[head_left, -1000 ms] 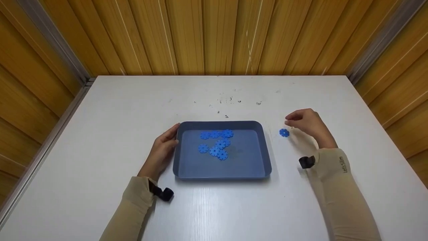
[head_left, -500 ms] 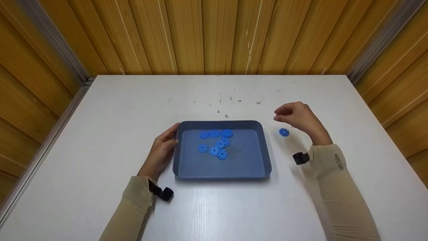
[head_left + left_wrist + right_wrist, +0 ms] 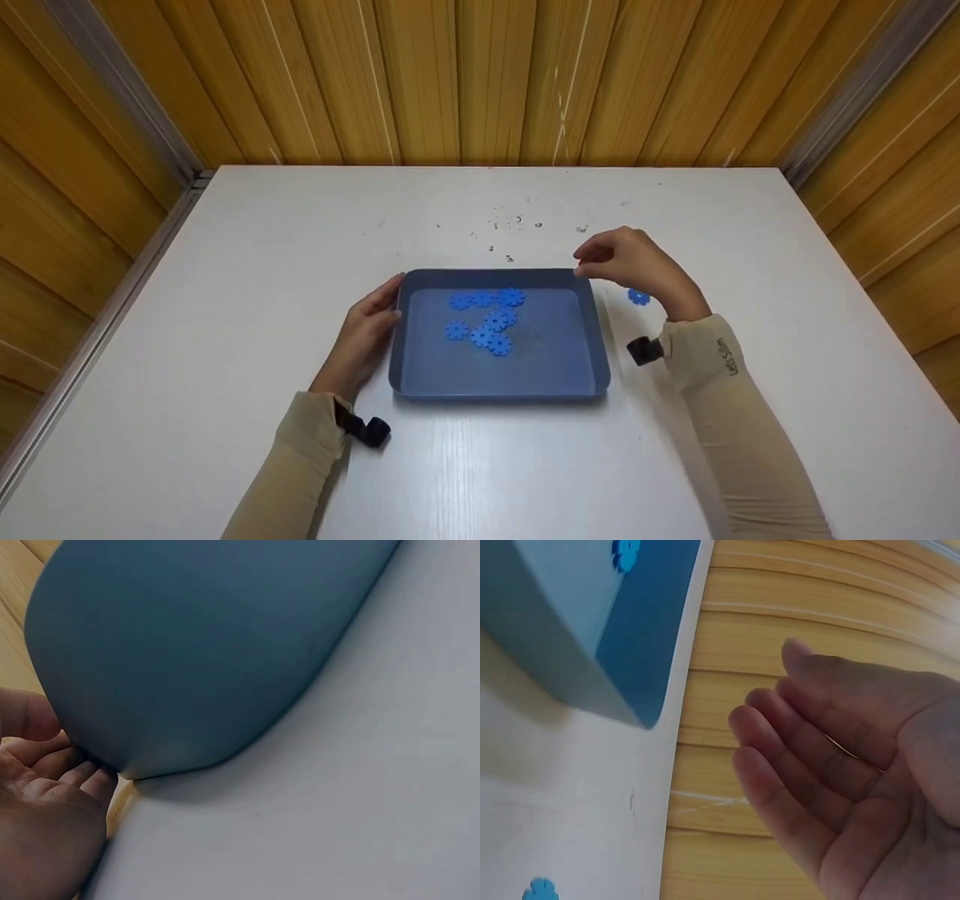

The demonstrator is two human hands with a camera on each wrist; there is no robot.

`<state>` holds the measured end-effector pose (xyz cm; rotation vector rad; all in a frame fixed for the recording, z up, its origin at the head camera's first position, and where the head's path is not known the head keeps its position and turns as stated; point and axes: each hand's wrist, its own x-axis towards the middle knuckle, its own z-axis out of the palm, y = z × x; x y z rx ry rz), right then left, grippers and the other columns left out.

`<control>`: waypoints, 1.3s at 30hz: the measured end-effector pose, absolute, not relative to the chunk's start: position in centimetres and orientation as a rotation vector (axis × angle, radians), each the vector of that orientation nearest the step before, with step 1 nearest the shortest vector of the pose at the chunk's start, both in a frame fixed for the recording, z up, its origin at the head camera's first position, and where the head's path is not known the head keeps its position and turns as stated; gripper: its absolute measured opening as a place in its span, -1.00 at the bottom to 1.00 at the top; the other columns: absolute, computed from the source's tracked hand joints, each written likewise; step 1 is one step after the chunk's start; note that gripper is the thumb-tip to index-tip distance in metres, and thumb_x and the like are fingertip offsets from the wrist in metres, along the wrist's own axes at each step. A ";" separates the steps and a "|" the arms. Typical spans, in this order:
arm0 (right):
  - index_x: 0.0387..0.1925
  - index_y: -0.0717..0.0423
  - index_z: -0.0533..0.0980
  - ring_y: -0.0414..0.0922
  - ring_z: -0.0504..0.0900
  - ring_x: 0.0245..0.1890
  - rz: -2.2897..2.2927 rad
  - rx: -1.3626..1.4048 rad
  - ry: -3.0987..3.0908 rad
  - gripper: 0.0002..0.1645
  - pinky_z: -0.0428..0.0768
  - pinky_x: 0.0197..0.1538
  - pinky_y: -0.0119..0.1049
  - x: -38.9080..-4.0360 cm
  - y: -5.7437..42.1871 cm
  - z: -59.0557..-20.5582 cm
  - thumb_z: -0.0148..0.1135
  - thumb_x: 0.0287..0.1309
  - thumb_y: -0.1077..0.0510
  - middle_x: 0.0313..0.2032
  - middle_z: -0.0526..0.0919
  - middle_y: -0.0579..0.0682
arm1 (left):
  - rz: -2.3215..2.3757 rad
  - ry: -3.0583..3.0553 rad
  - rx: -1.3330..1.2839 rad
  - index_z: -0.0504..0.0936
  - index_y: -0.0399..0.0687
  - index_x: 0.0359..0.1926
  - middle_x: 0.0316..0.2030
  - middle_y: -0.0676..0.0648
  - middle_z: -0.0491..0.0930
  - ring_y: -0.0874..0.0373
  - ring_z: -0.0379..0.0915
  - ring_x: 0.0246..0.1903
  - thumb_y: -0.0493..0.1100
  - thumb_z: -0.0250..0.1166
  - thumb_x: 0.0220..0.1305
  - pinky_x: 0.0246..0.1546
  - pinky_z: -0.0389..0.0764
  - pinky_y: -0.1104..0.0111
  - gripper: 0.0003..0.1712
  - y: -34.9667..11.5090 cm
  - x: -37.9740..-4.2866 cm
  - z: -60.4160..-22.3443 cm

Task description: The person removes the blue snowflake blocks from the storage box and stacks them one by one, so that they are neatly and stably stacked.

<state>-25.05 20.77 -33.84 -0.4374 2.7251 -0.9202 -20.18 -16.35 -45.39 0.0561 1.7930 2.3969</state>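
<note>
A blue-grey rectangular tray (image 3: 450,379) rests on the white table with several blue notched discs (image 3: 457,330) inside, some overlapping. My left hand (image 3: 355,337) holds the tray's left side near its far corner; in the left wrist view the thumb and curled fingers meet the tray's outer wall (image 3: 172,667). Above the tray's far right corner is my right hand (image 3: 637,262). Its fingers are loosely bent in the right wrist view, thumb apart, and nothing shows between them. One blue disc (image 3: 639,297) lies on the table right of the tray, partly behind this hand.
The white table (image 3: 300,225) ends at a yellow wood-panelled wall (image 3: 420,82) at the back, with similar panels at both sides. Dark specks mark the tabletop beyond the tray. A black wrist camera (image 3: 645,350) sticks out from the right sleeve.
My right hand has moved left from above the loose disc to the tray's far right corner. The disc stays on the table. My left hand and the tray have kept their places.
</note>
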 end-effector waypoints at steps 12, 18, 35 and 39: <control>0.00 0.22 0.60 -0.01 0.65 -0.10 -0.874 -0.544 2.662 -0.60 0.63 -0.01 -0.10 -25.2 17.0 -34.3 0.33 0.12 0.16 -0.10 0.70 0.13 | 2.428 1.760 0.082 0.18 -0.24 0.42 0.46 -0.11 0.12 0.14 -0.09 0.48 -0.54 -0.07 0.22 0.48 -0.06 0.32 -0.29 -16.3 -20.2 -45.4; -0.02 0.24 0.61 0.00 0.66 -0.09 -0.876 -0.617 2.618 -0.62 0.61 0.02 -0.09 -25.3 15.6 -34.9 0.34 0.11 0.19 -0.10 0.70 0.14 | 2.427 1.778 0.096 0.17 -0.25 0.42 0.46 -0.12 0.12 0.13 -0.08 0.48 -0.54 -0.06 0.22 0.48 -0.05 0.31 -0.29 -16.3 -20.2 -45.6; -0.04 0.18 0.63 -0.09 0.63 -0.17 -0.820 -0.711 2.509 -0.62 0.62 -0.06 -0.22 -25.4 13.0 -37.5 0.37 0.07 0.19 -0.16 0.71 0.04 | 2.403 1.796 0.073 0.18 -0.21 0.43 0.47 -0.08 0.10 0.14 -0.12 0.49 -0.53 -0.06 0.23 0.48 -0.06 0.30 -0.28 -16.5 -19.9 -45.4; -0.02 0.17 0.62 -0.10 0.64 -0.15 -0.813 -0.739 2.484 -0.63 0.62 -0.05 -0.24 -25.4 12.6 -38.2 0.35 0.07 0.23 -0.13 0.70 0.04 | 2.408 1.791 0.065 0.19 -0.20 0.42 0.46 -0.09 0.12 0.14 -0.09 0.48 -0.53 -0.05 0.23 0.48 -0.05 0.30 -0.29 -16.4 -19.9 -45.5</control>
